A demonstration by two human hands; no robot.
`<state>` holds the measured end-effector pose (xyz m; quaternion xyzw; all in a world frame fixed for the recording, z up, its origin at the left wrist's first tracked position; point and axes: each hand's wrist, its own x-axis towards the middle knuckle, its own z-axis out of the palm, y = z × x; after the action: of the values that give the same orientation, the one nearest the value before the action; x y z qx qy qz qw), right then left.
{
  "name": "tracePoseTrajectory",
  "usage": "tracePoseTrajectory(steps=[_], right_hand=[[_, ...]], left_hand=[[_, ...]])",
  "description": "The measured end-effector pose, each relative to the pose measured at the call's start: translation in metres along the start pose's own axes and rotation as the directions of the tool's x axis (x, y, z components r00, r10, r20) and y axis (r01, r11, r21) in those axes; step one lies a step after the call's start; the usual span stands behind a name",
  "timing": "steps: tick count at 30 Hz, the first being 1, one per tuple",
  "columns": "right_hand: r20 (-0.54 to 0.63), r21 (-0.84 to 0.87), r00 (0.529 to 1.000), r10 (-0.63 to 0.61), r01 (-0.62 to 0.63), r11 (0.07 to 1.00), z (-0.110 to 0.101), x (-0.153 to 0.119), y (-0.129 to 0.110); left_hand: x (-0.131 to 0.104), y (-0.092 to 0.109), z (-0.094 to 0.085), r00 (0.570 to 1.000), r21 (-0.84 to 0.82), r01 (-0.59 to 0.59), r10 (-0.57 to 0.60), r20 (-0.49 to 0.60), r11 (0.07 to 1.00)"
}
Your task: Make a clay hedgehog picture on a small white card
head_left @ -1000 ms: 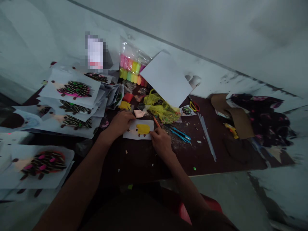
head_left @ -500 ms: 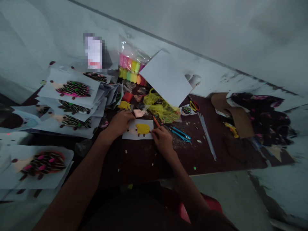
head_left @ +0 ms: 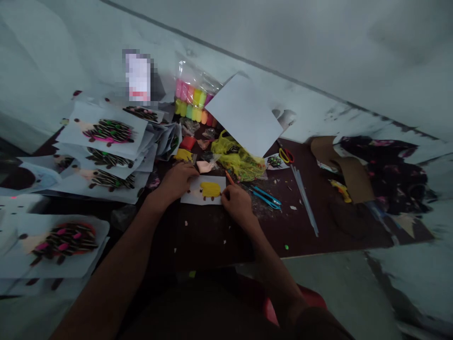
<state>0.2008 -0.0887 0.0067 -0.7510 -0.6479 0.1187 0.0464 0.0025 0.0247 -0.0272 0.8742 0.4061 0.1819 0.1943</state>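
Dark brown table — paper sheets, blue scissors, scraps.

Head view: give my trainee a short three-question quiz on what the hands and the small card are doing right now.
1. True or false: the left hand rests on the left edge of the small white card.
2. What does the right hand hold? A) blue scissors B) an orange stick tool C) a glue gun
3. Fill in: the shape stuck on the card is coloured ____.

Key
1. True; it presses on the card.
2. B; the orange stick tool juts up from the fingers, while the blue scissors lie on the table to the right.
3. Yellow; the yellow shape sits mid-card.
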Motion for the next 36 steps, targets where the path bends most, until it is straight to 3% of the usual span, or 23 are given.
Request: tracePoseTrajectory(steps=[9, 12, 17, 27, 33, 36], right_hand=[[-0.107, -0.067, 0.994, -0.018, 0.01, 0.998, 0.001, -0.012, -0.001], [-0.193, 0.02, 0.981, 0.011, -0.008, 1.0, 0.002, -0.014, 0.008], [-0.314, 0.216, 0.949, -0.011, 0.083, 0.973, 0.004, -0.013, 0.023], [-0.249, 0.459, 0.969, 0.002, 0.116, 0.881, 0.002, -0.011, 0.028], [-0.234, 0.509, 0.972, 0.025, 0.101, 0.855, -0.006, -0.006, 0.024], [-0.217, 0.489, 0.975, -0.055, 0.158, 0.858, -0.007, -0.004, 0.007]], left_hand=[[0.0, -0.001, 0.001, 1.0, 0.034, -0.001, 0.001, -0.001, 0.999], [0.0, -0.002, 0.002, 1.0, 0.029, 0.0, 0.0, 0.003, 1.0], [-0.001, -0.004, 0.0, 1.0, -0.049, 0.007, -0.008, -0.02, 0.999], [-0.005, -0.008, -0.021, 0.968, -0.333, 0.109, -0.176, -0.177, 0.937], [-0.008, -0.007, -0.03, 0.936, -0.397, 0.218, -0.306, -0.174, 0.892], [-0.008, -0.003, -0.034, 0.918, -0.419, 0.255, -0.354, -0.177, 0.871]])
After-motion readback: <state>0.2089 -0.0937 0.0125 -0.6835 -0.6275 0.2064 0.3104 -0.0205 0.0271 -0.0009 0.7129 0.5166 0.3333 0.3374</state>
